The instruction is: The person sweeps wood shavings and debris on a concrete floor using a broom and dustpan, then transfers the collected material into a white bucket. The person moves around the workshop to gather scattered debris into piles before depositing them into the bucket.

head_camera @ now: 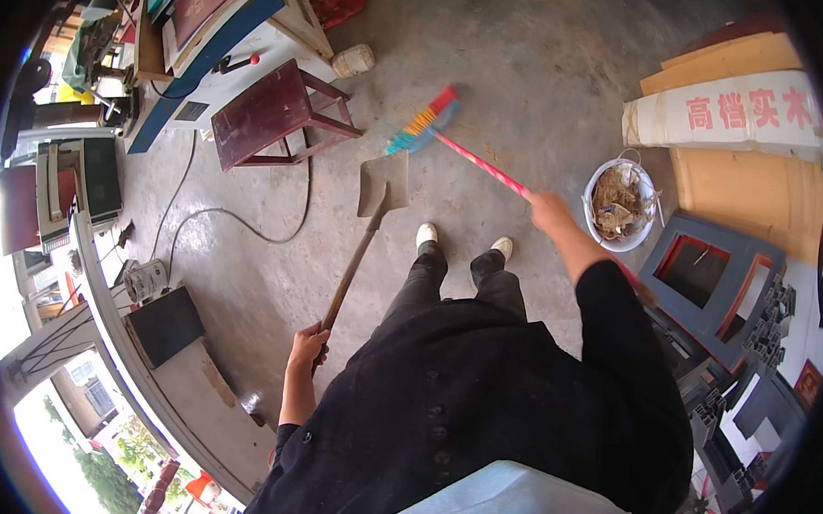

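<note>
My left hand (pixel 308 344) grips the wooden handle of a flat shovel (pixel 383 187), whose blade rests on the concrete floor ahead of my feet. In my right hand (pixel 550 213) is the red-and-white stick of a broom (pixel 423 125). Its bristles run in bands of red, yellow and teal, slightly blurred. The teal end of the bristles lies close to the far edge of the shovel blade; whether they touch I cannot tell. Little can be made out on the blade itself.
A white bucket (pixel 622 204) of shavings and scraps stands right. A dark red wooden stool (pixel 279 124) is at left beside a workbench (pixel 210 55). A cable (pixel 254 238) snakes over the floor. Cardboard packages (pixel 724 122) and grey framed panels (pixel 713 284) line the right side.
</note>
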A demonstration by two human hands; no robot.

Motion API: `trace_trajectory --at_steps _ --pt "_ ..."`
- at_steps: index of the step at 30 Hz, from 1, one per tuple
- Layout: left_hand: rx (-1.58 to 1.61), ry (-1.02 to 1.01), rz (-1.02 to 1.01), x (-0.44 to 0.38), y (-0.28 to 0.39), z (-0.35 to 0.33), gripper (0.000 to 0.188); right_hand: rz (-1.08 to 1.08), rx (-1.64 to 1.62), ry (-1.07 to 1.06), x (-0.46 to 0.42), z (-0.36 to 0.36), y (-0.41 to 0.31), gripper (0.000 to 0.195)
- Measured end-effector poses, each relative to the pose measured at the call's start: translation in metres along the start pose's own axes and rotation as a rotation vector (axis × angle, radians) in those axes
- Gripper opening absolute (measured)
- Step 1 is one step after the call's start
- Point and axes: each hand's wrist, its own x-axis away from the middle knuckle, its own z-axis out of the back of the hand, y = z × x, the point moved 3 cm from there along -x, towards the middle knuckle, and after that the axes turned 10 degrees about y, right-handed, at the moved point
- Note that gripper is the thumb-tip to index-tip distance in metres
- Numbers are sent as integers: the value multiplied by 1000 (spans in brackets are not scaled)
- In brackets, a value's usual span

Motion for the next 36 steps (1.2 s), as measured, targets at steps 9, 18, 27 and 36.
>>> trace_trajectory --at_steps 9,18,27,36 --pt "-240 -41 -172 -37 9 9 39 -161 220 -137 159 42 76 43" --pt "-679 166 -641 -81 25 -4 39 -341 110 -5 196 103 83 41" --pt "-837 145 -707 -134 41 -32 39 -799 -328 -135 138 109 48 40" --pt "-893 95 -616 -168 37 -70 38 -241 519 146 30 77 10 20"
